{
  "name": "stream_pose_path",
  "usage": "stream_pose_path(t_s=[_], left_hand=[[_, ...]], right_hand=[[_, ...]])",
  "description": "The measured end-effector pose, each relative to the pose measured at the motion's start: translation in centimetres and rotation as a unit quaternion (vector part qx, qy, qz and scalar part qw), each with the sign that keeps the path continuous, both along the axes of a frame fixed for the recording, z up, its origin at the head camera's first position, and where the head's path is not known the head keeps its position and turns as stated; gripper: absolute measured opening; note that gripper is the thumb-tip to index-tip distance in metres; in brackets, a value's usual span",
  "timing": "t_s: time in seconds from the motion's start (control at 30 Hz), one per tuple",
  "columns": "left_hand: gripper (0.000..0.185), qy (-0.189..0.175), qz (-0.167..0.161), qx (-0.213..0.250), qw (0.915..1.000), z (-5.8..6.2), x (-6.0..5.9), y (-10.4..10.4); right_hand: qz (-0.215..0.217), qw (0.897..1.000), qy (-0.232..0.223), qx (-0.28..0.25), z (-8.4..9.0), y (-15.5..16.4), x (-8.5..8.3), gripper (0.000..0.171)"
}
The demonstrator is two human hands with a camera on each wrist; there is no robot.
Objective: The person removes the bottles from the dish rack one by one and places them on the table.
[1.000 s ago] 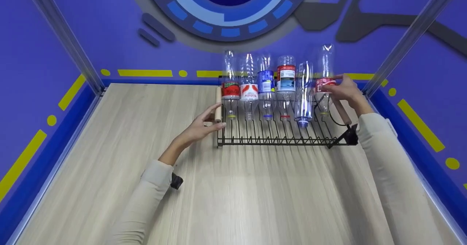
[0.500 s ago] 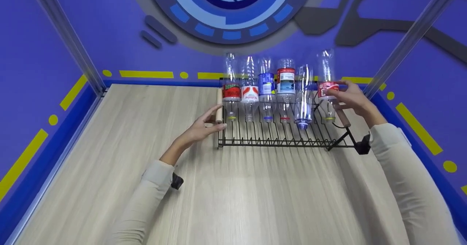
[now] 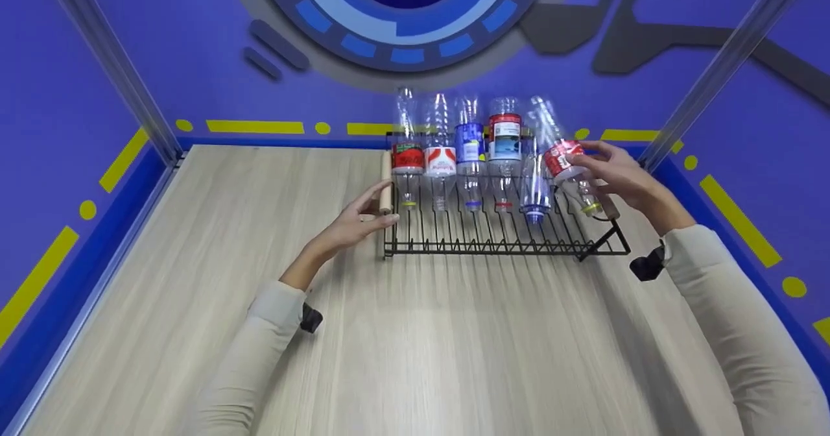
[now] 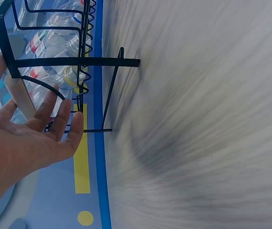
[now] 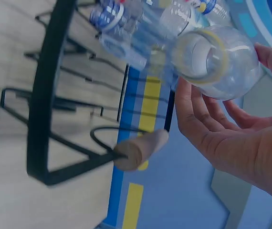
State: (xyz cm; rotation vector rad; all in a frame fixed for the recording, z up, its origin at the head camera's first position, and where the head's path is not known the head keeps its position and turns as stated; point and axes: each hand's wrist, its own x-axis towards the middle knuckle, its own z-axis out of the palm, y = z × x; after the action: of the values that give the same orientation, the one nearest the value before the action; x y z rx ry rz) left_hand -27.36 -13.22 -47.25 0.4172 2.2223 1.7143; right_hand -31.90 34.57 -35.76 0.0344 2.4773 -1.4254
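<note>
A black wire rack (image 3: 499,246) with wooden side handles stands at the back of the wooden table. Several empty plastic bottles (image 3: 471,154) stand neck-down in it. My right hand (image 3: 587,160) grips a red-labelled clear bottle (image 3: 561,158) at the rack's right end. The bottle is tilted, base up-left, yellow-ringed neck (image 3: 591,207) down-right. In the right wrist view its open mouth (image 5: 205,52) faces the camera, cradled by my fingers (image 5: 198,119). My left hand (image 3: 379,212) rests with straight fingers against the left wooden handle (image 3: 386,189); the left wrist view shows the palm (image 4: 31,143) beside the rack's wires (image 4: 78,62).
The right wooden handle (image 5: 138,148) juts out just below the held bottle. Blue walls with yellow markings and metal corner posts (image 3: 720,72) enclose the table (image 3: 454,345). A blue rim (image 3: 285,143) runs behind the rack.
The red-labelled bottle stood upright at the rack's right end; my right hand has tilted it, neck swinging right and down. The left hand has stayed on the left handle.
</note>
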Motion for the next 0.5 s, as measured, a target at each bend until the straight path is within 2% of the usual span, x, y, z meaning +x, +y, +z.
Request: stream_pose_path(t_s=[0.17,0.3,0.4,0.5], left_hand=[[0.08,0.004,0.003,0.0,1.0,0.0,0.0,0.0],[0.079,0.0,0.006,-0.001,1.0,-0.1,0.0,0.0],[0.079,-0.001,0.008,-0.007,0.9999,-0.1,0.0,0.0],[0.08,0.002,0.009,-0.013,0.9999,-0.1,0.0,0.0]], right_hand=[[0.013,0.997,-0.029,-0.073,0.2,-0.8,0.5,0.072],[0.046,0.987,-0.054,-0.145,0.2,-1.2,0.9,0.05],[0.083,0.982,-0.057,-0.161,0.1,-1.7,1.0,0.041],[0.123,0.979,-0.051,-0.155,-0.1,-2.1,1.2,0.038]])
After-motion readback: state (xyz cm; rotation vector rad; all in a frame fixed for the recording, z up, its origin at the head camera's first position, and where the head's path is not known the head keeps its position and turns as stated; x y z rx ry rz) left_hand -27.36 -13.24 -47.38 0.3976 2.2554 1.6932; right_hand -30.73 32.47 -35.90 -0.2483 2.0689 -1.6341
